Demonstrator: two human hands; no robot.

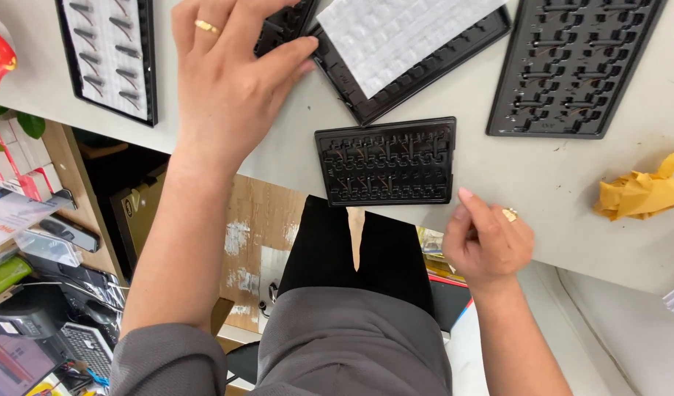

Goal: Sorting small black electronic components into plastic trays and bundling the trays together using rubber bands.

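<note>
While the left hand lies spread, fingers on a black tray piece just left of the foam-covered tray, nothing is gripped. Below that tray sits a small black slotted tray; the right hand, loosely curled and holding nothing visible, hovers at its lower right corner.

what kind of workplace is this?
Probably a small-parts assembly or packing bench. Black compartmented trays of tiny parts lie on a pale worktable; the left hand rests on a tray stack, with a foam-covered tray alongside.

Matt black plastic tray, smooth pale tabletop, crumpled yellow paper, white textured foam sheet
</note>
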